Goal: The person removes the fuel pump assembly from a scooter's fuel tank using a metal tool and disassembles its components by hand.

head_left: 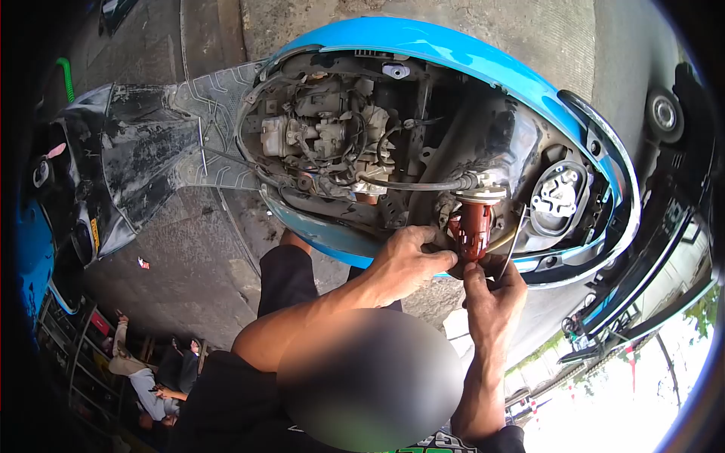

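A red-brown fuel pump point(474, 226) with a pale round flange hangs over the opened rear of a blue scooter point(438, 41). My left hand point(408, 260) is closed at the pump's left side, its thumb near the lower part; the fingertips are partly hidden. My right hand point(495, 298) pinches around the pump's lower end. A thin metal rod point(516, 240) slants up from its fingers. A black hose point(415, 185) runs from the engine side to the pump's flange. The fuel filler recess point(560, 198) lies just right of the pump.
Engine parts point(321, 128) with cables lie exposed left of the pump. A curved grab rail point(630, 196) rims the scooter's tail. The dark footboard and front point(147, 143) stretch left. Other people point(155, 385) sit at lower left; a vehicle's wheel point(664, 113) shows at right.
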Action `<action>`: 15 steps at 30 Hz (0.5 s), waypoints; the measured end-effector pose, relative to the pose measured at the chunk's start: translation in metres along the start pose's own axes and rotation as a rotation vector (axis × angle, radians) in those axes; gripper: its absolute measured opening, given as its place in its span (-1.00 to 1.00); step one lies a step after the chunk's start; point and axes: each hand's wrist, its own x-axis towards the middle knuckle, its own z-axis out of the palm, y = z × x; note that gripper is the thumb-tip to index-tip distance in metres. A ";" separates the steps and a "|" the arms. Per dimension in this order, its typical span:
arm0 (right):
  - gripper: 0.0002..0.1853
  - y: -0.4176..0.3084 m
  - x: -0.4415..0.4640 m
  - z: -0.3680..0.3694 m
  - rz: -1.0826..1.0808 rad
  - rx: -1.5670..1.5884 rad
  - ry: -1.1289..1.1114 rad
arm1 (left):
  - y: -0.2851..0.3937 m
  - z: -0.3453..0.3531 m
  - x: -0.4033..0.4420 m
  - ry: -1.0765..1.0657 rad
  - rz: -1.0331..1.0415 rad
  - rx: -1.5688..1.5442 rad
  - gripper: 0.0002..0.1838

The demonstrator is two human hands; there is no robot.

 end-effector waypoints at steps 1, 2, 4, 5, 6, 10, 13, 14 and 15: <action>-0.78 -0.001 -0.001 0.000 -0.001 -0.005 -0.001 | 0.004 -0.003 -0.001 -0.031 -0.065 -0.008 -0.83; -0.79 -0.003 -0.003 0.000 -0.028 -0.053 0.004 | 0.007 -0.004 -0.001 -0.064 -0.131 -0.014 -0.82; -0.80 -0.003 -0.004 0.001 -0.052 -0.101 0.013 | 0.006 -0.003 -0.001 -0.053 -0.105 -0.001 -0.82; -0.81 -0.003 -0.003 0.001 -0.052 -0.093 0.018 | 0.005 -0.001 -0.001 -0.038 -0.081 0.011 -0.81; -0.81 -0.002 -0.003 0.001 -0.052 -0.086 0.022 | 0.004 0.000 -0.002 -0.040 -0.083 0.008 -0.81; -0.81 0.005 -0.003 0.001 -0.090 -0.145 0.030 | 0.005 0.002 -0.001 -0.033 -0.115 0.011 -0.79; -0.81 0.009 -0.003 0.001 -0.097 -0.139 0.039 | 0.006 0.003 -0.001 -0.037 -0.125 0.028 -0.78; -0.81 0.010 -0.003 0.001 -0.095 -0.135 0.039 | 0.006 0.003 -0.001 -0.038 -0.135 0.029 -0.78; -0.81 0.011 -0.003 0.001 -0.094 -0.131 0.037 | 0.005 0.003 -0.001 -0.035 -0.136 0.028 -0.78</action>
